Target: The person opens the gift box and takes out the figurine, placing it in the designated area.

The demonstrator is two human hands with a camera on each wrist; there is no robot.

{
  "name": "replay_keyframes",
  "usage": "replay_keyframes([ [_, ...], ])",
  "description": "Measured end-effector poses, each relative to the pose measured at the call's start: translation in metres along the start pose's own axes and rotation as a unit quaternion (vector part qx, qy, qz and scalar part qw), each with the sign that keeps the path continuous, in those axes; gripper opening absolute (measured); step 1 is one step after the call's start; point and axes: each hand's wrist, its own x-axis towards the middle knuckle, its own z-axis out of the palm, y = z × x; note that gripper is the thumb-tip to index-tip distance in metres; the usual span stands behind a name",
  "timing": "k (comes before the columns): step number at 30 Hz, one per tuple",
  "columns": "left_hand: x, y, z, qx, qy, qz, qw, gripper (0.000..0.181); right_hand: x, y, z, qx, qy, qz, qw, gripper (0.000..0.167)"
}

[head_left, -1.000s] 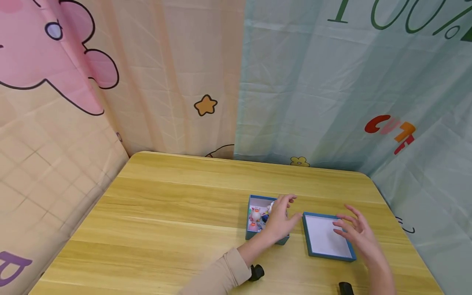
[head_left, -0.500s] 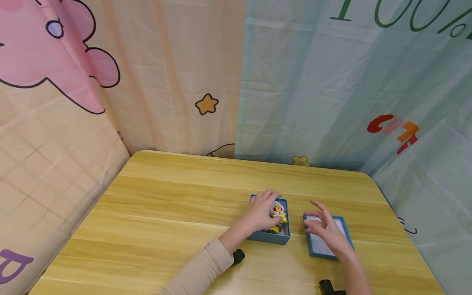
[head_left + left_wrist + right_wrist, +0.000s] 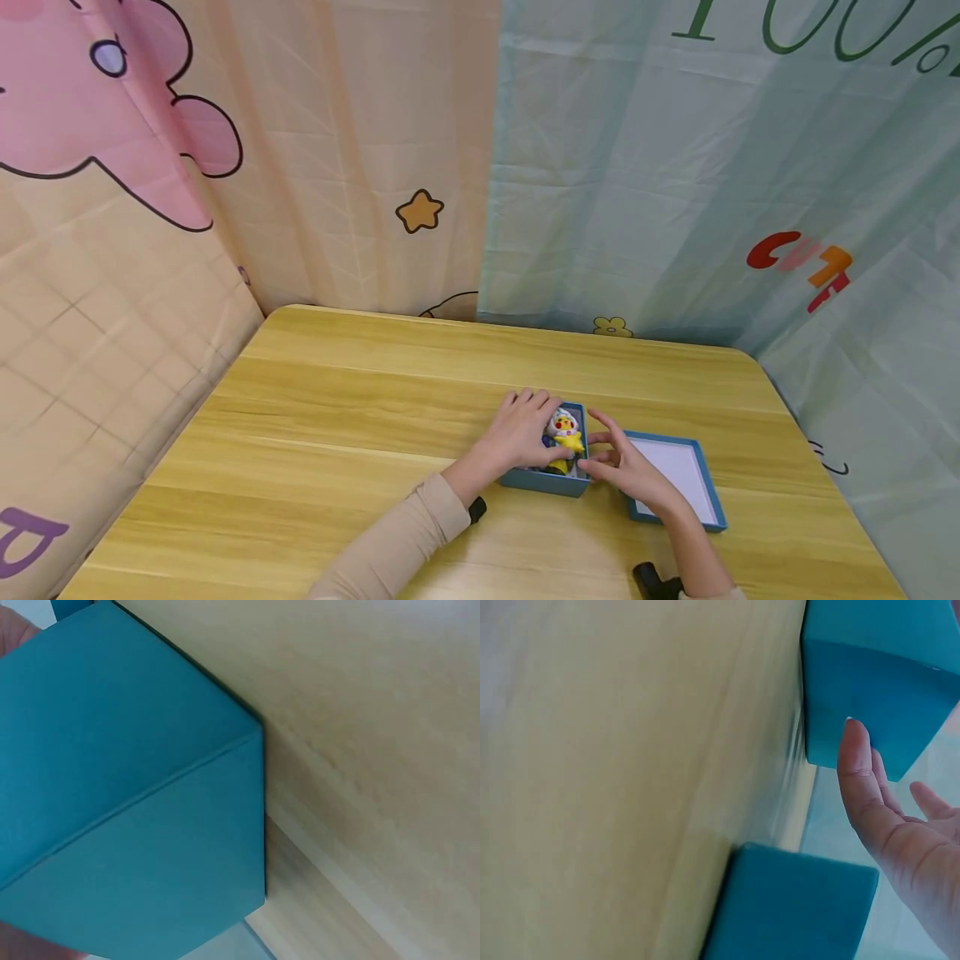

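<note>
In the head view a blue box (image 3: 547,481) sits open on the table, with a yellow figure in a white hood (image 3: 565,433) at its right side. My left hand (image 3: 521,429) spans the box's left part, fingers over the far edge and thumb beside the figure. Digits show on opposite sides of the box (image 3: 135,750) in the left wrist view. My right hand (image 3: 626,467) is at the box's right wall, fingers spread. In the right wrist view its fingers (image 3: 862,772) are by the wall of the box (image 3: 885,697); contact is unclear.
A shallow blue lid (image 3: 678,475) with a white inside lies right of the box, partly under my right forearm. Patterned curtains (image 3: 645,167) stand behind the table (image 3: 337,400). Black wrist devices (image 3: 656,581) show near both forearms.
My left hand has moved left across the box, uncovering the yellow figure. My right hand has moved left from above the lid to the box's right side.
</note>
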Motion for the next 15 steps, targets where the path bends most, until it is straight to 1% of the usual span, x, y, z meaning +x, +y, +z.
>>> replay_keyframes([
  [6, 0.0042, 0.0011, 0.0027, 0.032, -0.011, 0.006, 0.9994, 0.076, 0.0031, -0.0009, -0.0021, -0.042, -0.01, -0.009, 0.999, 0.081],
  [8, 0.0052, 0.0018, 0.004, 0.044, -0.016, 0.007, 0.9989, 0.076, 0.004, -0.0005, -0.0034, -0.045, -0.019, -0.01, 0.9987, 0.082],
  [10, 0.006, 0.0024, 0.0049, 0.056, -0.021, 0.008, 0.9982, 0.077, 0.0047, 0.0002, -0.0048, -0.044, -0.026, -0.01, 0.9986, 0.083],
  [15, 0.0065, 0.0044, 0.0042, 0.08, -0.025, 0.01, 0.9964, 0.077, 0.0054, 0.0008, -0.0067, -0.019, -0.039, -0.006, 0.999, 0.086],
])
